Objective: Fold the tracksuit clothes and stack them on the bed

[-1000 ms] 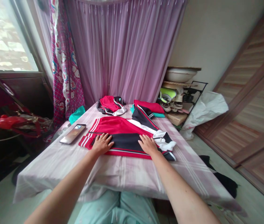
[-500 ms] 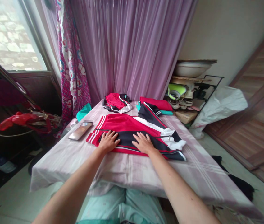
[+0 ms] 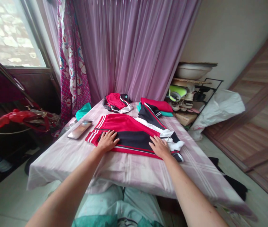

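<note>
A red, black and white track jacket (image 3: 134, 137) lies spread out on the table, its striped hem toward the left and its white collar part with a zip toward the right. Flat on the black panel near the hem rests my left hand (image 3: 107, 141), fingers spread. My right hand (image 3: 160, 147) also presses flat on the jacket, close to the zip and collar end, with its fingers apart. Part of one dark sleeve (image 3: 148, 113) stretches toward the back of the table.
A checked cloth covers the table (image 3: 134, 170). A phone (image 3: 80, 130) lies left of the jacket. Behind are a crumpled red and black garment (image 3: 117, 102) and a folded red garment (image 3: 156, 104) on teal cloth. A shoe rack (image 3: 188, 94) and white sack (image 3: 221, 107) stand at right.
My right hand has slid to the right along the jacket, toward the collar. My left hand stays near the hem. The whole view has shifted slightly.
</note>
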{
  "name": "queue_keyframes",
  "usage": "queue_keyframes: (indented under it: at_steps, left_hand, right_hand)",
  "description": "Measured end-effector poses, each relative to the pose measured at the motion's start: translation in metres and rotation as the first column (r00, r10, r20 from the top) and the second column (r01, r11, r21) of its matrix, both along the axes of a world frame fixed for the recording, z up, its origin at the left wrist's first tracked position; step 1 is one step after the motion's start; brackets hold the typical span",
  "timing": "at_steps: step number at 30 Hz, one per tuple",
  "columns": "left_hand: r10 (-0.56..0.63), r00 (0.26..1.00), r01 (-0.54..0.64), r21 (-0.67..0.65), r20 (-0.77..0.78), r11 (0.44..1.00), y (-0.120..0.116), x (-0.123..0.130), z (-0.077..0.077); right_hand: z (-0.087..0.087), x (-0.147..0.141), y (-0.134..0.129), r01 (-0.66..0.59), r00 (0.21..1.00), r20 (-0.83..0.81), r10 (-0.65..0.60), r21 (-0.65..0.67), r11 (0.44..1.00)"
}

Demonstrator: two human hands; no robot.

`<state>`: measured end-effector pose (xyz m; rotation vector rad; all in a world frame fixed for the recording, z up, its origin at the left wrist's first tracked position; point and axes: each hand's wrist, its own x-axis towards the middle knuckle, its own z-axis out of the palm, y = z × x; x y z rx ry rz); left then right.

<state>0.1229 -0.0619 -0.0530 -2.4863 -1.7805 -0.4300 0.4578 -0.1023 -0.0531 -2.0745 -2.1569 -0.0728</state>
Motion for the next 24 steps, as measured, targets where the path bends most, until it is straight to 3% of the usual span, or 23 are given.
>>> queue_keyframes:
  at_steps: [6, 10, 15, 24]
  left_hand:
    - [0.010, 1.000, -0.010, 0.011, 0.005, 1.000, -0.002, 0.003, 0.002]
    - [-0.004, 0.997, -0.005, 0.122, 0.073, 0.992, -0.010, 0.002, 0.001]
    - [-0.099, 0.986, 0.073, 0.185, 0.135, 0.980, -0.013, -0.001, -0.002]
    - [-0.086, 0.987, 0.061, 0.180, 0.135, 0.982, -0.013, -0.001, -0.002]
  right_hand:
    - [-0.012, 0.012, 0.002, -0.006, 0.994, -0.108, 0.033, 0.239, 0.971]
    - [-0.014, 0.016, 0.002, 0.002, 0.986, -0.160, 0.054, 0.328, 0.945]
    - [-0.014, 0.017, 0.001, 0.013, 0.975, -0.214, 0.064, 0.340, 0.940]
    - [-0.010, 0.016, -0.004, 0.074, 0.956, -0.293, 0.010, 0.274, 0.959]
